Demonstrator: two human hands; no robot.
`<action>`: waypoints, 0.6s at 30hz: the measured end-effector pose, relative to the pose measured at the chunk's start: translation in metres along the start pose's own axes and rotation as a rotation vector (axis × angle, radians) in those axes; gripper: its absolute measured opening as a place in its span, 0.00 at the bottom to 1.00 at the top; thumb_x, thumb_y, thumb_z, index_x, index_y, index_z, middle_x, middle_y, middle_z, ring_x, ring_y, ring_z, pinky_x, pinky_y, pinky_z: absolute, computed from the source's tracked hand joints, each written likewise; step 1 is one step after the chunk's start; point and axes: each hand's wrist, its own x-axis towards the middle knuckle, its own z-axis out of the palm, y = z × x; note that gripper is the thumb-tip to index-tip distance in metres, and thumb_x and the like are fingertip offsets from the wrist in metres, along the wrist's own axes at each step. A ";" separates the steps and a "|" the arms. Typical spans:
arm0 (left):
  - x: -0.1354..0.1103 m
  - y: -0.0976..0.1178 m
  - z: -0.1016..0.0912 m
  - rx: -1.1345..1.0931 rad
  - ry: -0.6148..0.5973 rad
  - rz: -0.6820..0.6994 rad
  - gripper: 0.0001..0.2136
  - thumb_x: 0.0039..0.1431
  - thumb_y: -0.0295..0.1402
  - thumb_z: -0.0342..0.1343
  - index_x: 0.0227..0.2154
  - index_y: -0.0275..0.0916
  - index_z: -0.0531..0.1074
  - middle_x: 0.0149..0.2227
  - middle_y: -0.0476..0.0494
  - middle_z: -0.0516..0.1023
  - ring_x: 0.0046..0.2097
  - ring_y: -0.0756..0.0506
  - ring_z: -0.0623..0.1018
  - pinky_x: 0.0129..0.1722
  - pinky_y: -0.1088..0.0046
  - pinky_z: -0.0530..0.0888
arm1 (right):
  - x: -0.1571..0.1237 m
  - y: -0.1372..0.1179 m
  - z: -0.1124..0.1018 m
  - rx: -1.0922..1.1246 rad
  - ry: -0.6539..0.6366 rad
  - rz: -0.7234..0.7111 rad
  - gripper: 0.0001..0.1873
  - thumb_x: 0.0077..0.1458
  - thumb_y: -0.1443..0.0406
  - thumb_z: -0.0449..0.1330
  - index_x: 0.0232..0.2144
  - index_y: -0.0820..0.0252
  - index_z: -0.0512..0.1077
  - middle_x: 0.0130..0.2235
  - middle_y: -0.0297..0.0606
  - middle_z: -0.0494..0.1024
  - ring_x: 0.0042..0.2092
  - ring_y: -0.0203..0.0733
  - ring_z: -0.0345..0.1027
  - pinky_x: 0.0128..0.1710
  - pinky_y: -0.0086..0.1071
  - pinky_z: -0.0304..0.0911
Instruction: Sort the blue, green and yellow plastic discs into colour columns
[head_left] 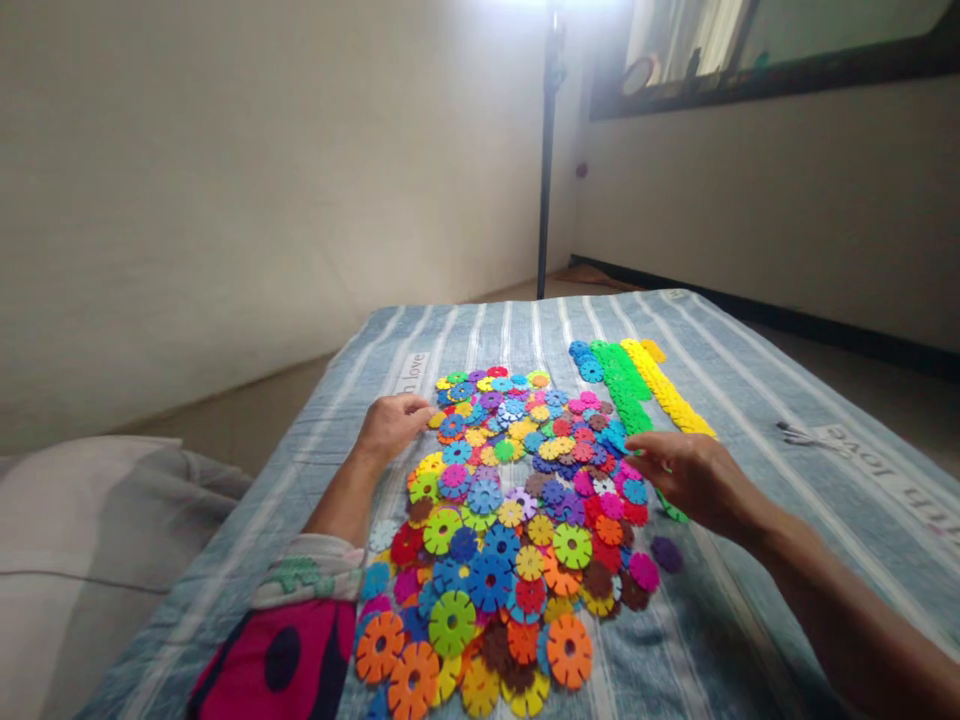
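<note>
A wide pile of colourful notched plastic discs covers the middle of the striped cloth. At the pile's upper left edge is my left hand, its fingers pinched together beside a yellow-orange disc; what they grip, if anything, is hard to make out. My right hand hovers at the pile's right edge, with thumb and fingertips closed on a blue notched disc. Beyond it lie sorted rows of overlapping discs: a green row, a yellow row and a short blue group.
Blue striped cloth covers the raised surface. A small dark and white cord-like item lies at the right. Behind the far edge stands a black lamp pole. Pale fabric is at the left, below the wall.
</note>
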 end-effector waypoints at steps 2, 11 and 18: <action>0.001 -0.008 0.000 -0.039 0.041 -0.035 0.15 0.42 0.43 0.54 0.25 0.37 0.76 0.19 0.49 0.75 0.26 0.46 0.74 0.26 0.75 0.68 | -0.003 -0.014 0.006 0.020 -0.002 -0.088 0.13 0.58 0.61 0.51 0.31 0.54 0.76 0.26 0.36 0.78 0.28 0.39 0.71 0.28 0.29 0.61; 0.000 -0.021 0.008 -0.081 0.144 -0.030 0.12 0.43 0.41 0.54 0.23 0.37 0.75 0.18 0.50 0.74 0.26 0.47 0.74 0.27 0.75 0.68 | 0.018 -0.073 0.037 -0.028 -0.055 -0.300 0.12 0.59 0.66 0.53 0.26 0.58 0.72 0.25 0.35 0.75 0.27 0.36 0.68 0.25 0.27 0.55; -0.003 -0.013 0.006 -0.126 0.177 -0.054 0.13 0.41 0.41 0.54 0.24 0.37 0.75 0.17 0.52 0.74 0.25 0.47 0.74 0.29 0.74 0.68 | 0.073 -0.123 0.063 -0.235 -0.200 -0.142 0.09 0.59 0.62 0.53 0.36 0.57 0.73 0.31 0.42 0.80 0.31 0.42 0.74 0.26 0.29 0.59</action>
